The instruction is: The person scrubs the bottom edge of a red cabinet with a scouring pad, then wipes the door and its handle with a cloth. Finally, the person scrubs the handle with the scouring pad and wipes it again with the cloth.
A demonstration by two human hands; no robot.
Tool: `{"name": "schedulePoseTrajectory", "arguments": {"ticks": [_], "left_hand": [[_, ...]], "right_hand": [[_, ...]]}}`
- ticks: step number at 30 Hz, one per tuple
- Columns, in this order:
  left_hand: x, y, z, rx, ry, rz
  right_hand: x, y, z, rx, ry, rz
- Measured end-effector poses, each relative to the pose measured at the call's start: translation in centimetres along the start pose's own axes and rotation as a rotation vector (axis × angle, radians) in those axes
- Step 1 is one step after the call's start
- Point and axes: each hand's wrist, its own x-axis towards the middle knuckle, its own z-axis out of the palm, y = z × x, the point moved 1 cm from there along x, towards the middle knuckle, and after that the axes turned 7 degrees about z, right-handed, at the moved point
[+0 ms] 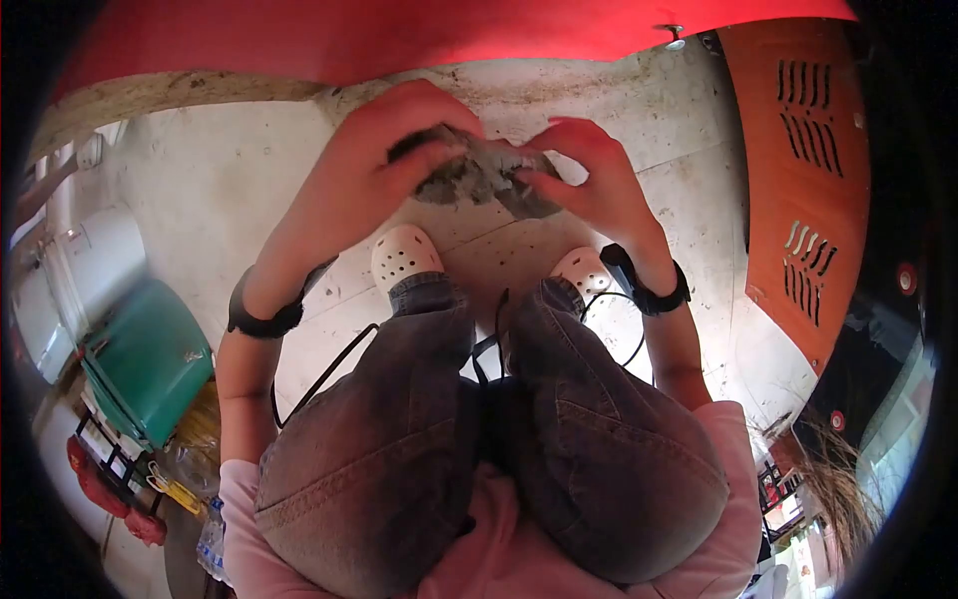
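A grey, ragged, crumpled piece of material (pixel 469 182) hangs between my two hands, above the floor and just beyond my feet. It looks like a dirty rag, but its exact kind is not clear. My left hand (pixel 394 150) is closed around its left part, and a dark edge shows beside the fingers. At its right end, my right hand (pixel 587 165) pinches it between thumb and fingers. The two hands are close together but apart. Black bands with cables circle both wrists.
A red surface (pixel 449 40) overhangs the far side. On the right stands an orange slotted panel (pixel 798 190), with broom-like bristles (pixel 848 489) below it. A green plastic object (pixel 150 359) is at left. My white clogs (pixel 404 255) rest on the stained floor (pixel 239 190).
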Motion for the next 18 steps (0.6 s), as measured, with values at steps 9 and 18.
{"name": "schedulePoseTrajectory", "arguments": {"ticks": [9, 18], "left_hand": [[-0.5, -2.7, 0.2, -0.105, 0.009, -0.169], [0.2, -3.6, 1.6, -0.356, -0.319, -0.440]], "right_hand": [[-2.1, 0.5, -1.6, 0.755, 0.190, 0.234], [-3.1, -2.9, -3.3, 0.528, 0.379, 0.032]]}}
